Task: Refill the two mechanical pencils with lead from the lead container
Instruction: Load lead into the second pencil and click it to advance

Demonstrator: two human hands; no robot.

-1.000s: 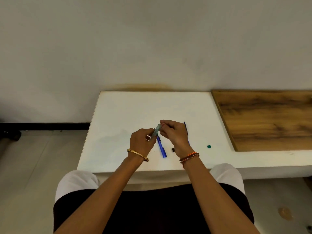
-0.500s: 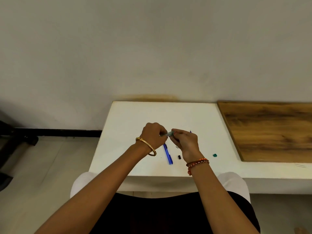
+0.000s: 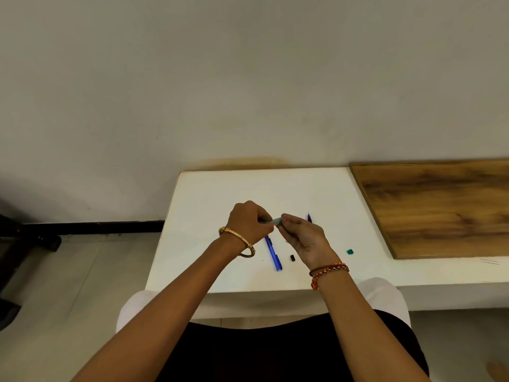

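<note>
Above the white table (image 3: 209, 205), my left hand (image 3: 249, 221) and my right hand (image 3: 304, 238) meet, both pinching a small clear-grey lead container (image 3: 274, 221) that lies nearly level between the fingertips. A blue mechanical pencil (image 3: 272, 252) lies on the table just below my hands, pointing toward me. The tip of a second blue pencil (image 3: 309, 217) shows behind my right hand, the rest hidden. A small black cap (image 3: 292, 258) rests beside the first pencil. A small green cap (image 3: 350, 251) lies further right.
A wooden board (image 3: 440, 208) covers the table's right part. The grey wall (image 3: 248, 78) stands directly behind the table. The floor drops away at the left edge, with a dark object (image 3: 16, 244) at far left. My knees sit under the table's front edge.
The lead container has tipped from steeply tilted to nearly level between my hands. The view has shifted, so the table sits lower and further right in frame.
</note>
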